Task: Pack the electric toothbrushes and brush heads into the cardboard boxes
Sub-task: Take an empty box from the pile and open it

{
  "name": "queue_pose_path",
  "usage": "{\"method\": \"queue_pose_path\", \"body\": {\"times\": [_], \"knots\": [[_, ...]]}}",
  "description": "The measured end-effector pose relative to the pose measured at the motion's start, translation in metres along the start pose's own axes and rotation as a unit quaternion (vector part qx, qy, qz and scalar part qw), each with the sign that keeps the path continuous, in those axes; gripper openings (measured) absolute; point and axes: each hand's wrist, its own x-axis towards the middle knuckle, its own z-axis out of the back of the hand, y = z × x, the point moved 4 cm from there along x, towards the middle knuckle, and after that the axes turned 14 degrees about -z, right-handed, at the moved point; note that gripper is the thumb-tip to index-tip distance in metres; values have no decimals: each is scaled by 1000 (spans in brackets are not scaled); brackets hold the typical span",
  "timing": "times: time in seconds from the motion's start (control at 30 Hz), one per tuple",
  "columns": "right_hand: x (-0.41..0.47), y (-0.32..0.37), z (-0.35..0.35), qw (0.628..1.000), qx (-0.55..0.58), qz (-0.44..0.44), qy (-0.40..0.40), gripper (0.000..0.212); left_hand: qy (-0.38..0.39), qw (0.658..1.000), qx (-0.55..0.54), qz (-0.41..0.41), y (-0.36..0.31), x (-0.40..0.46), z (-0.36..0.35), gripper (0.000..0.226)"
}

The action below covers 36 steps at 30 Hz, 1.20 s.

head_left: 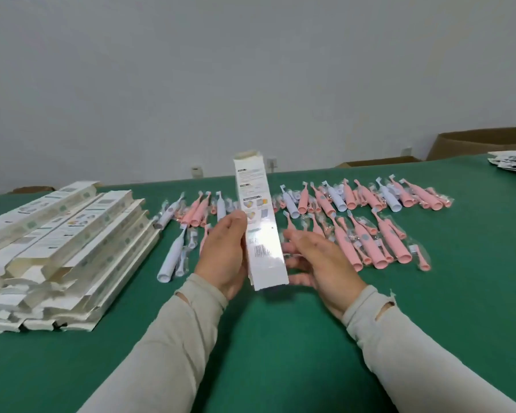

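Her left hand (224, 253) grips a tall white box (261, 225) upright above the green surface (265, 338); the right hand's (319, 263) fingers (295, 265) spread loosely beside it, holding nothing.

No legible text

The upright white carton (261, 225) carries printed blocks, small coloured pictures and a barcode near its lower end, all too blurred to read. The stacked flat cartons (63, 234) at the left show equally unreadable print.
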Motion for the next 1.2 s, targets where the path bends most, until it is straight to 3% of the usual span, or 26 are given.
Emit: {"method": "queue_pose_path", "body": {"times": [0.1,0.17,0.23,0.3,0.4,0.47,0.53,0.67,0.77,0.83,0.9,1.0,1.03,1.1,1.2], "knots": [[1,-6,-8,1000,-7,-2,13,26,-47,997,-65,-12,15,7,-4,38],[1,-9,-9,999,39,-22,27,15,-25,995,-97,-9,21,9,-5,47],[-3,-11,-13,988,112,-71,77,16,12,991,-132,22,28,5,-6,51],[-6,-12,-15,984,112,-99,92,25,12,988,-147,44,33,1,-5,57],[-4,-13,-13,997,-47,-48,-27,40,-59,982,-178,28,37,3,2,65],[-5,-11,-12,994,-64,0,-83,49,-106,976,-188,9,36,5,8,60],[-7,-9,-15,997,-44,10,-64,50,-116,976,-183,1,36,6,11,55],[-6,-11,-16,996,-27,4,-81,26,-93,982,-162,-18,37,2,8,48],[-4,-14,-15,994,90,-53,-42,15,-40,985,-165,-20,35,-2,2,46],[-5,-15,-16,980,165,-107,20,22,-4,985,-170,-24,35,-6,-2,38],[-8,-15,-20,969,172,-154,92,33,7,984,-178,-27,34,-9,-3,24],[-10,-18,-22,966,117,-180,147,44,4,976,-215,11,36,-13,-3,28],[-9,-19,-22,971,91,-177,131,48,-4,975,-220,20,36,-13,-2,27],[-4,-19,-19,993,-18,-116,24,46,-18,979,-204,25,35,-11,1,24],[-4,-8,-8,964,-181,87,-172,19,-61,977,-203,17,34,-9,1,33]]}}
